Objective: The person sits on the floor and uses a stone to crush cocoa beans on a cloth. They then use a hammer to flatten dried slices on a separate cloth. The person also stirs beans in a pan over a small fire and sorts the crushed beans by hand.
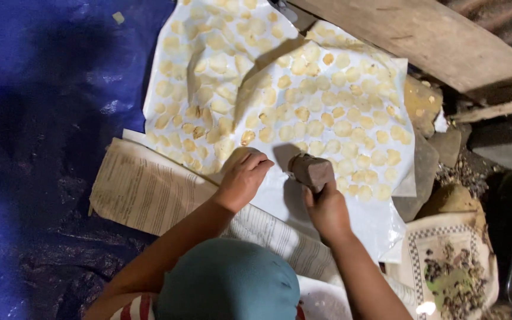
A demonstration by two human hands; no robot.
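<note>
Brown block [310, 171] gripped in right hand [328, 211], left hand [244, 178] curled on white sheet [280, 201].

- One view only, looking steeply down from above and behind a teal-capped head [229, 281], so it is perhaps sitting higher than the rig suggests.
- It is facing forward over a white sheet [327, 201] spread on blue tarpaulin [42, 148], taking in both forearms at close range.

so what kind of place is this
Probably a makeshift home food-making spot on the ground, not a proper kitchen. A blue tarp covers the floor, white sheets hold rows of flat pale discs, and rough wooden planks and stones edge the workspace.
</note>
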